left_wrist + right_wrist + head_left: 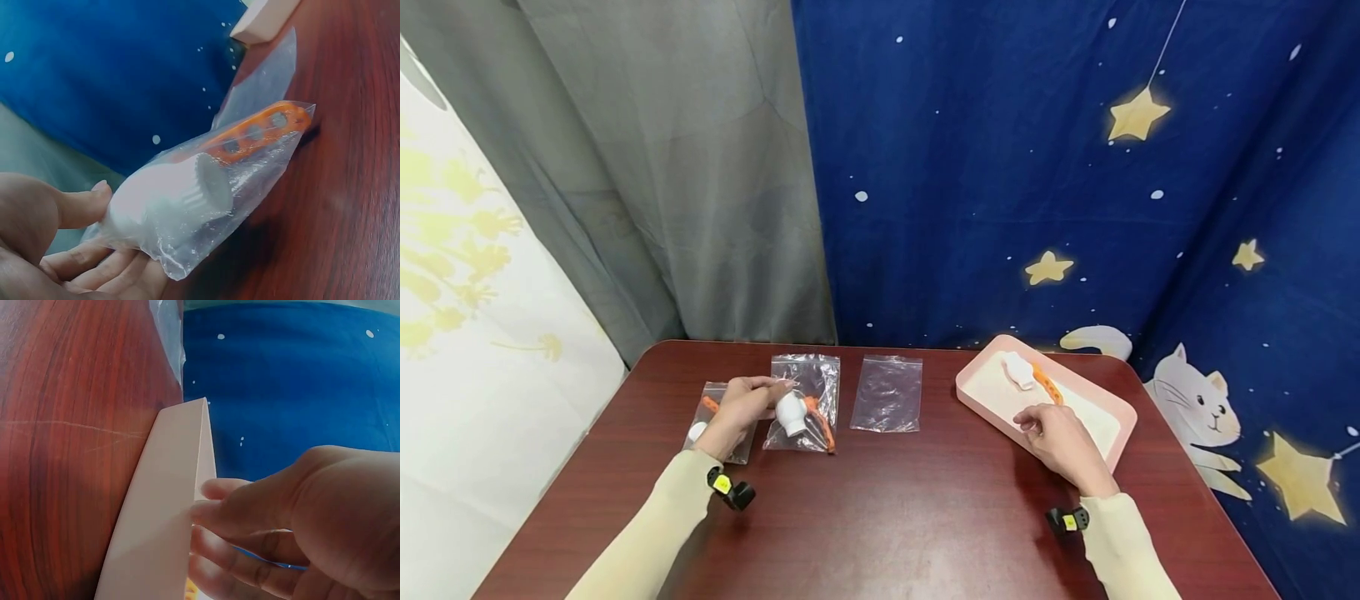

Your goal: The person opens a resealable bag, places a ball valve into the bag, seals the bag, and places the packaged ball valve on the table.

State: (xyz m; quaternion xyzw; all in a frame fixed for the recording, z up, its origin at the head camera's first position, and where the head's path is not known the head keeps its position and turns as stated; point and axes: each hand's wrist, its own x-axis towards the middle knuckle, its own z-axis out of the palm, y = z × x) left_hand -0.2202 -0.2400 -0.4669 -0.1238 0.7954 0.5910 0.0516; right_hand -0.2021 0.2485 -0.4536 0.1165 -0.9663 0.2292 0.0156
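Though table edge [940,352] near, hands [747,410] [1060,437] apart.

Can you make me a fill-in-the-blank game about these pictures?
The bag in the left grip holds a white piece and an ____ strip.
The tray is colored ____.
The flat bag nearest the tray has ____ inside it.
The blue curtain is decorated with yellow ____.

Missing words: orange; pink; nothing; stars.

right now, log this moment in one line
left hand: pinches bag holding white-orange item | right hand: at pink tray, nothing visibly held | in tray: another white-orange item
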